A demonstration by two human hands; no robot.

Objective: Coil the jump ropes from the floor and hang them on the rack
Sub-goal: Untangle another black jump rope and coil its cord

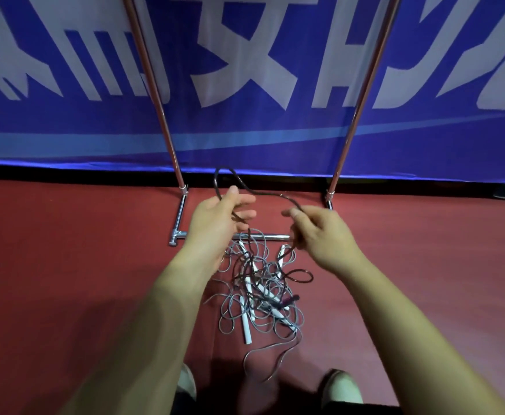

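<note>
Here the left hand [219,218] and right hand [320,232] both hold one dark rope [263,194], lifted above the floor [80,265]. The left is half curled, thumb and fingers loosely closed on the cord with a loop rising behind it; the right pinches the cord between thumb and forefinger, the other fingers bent. From both hands the dark rope drops into the pile [260,289], a knot of grey cords and white handles lying on the floor just in front of the rack [167,130], partly over its base bar.

The risk, as I judge it, is the tangle. The dark rope runs under and through grey loops, so pulling it up hard would likely drag the whole pile or tighten a snag. A loose left grip could also let the formed loop slip and undo the coil. The trailing end lies near the shoes [341,384], where it might be stepped on.
</note>
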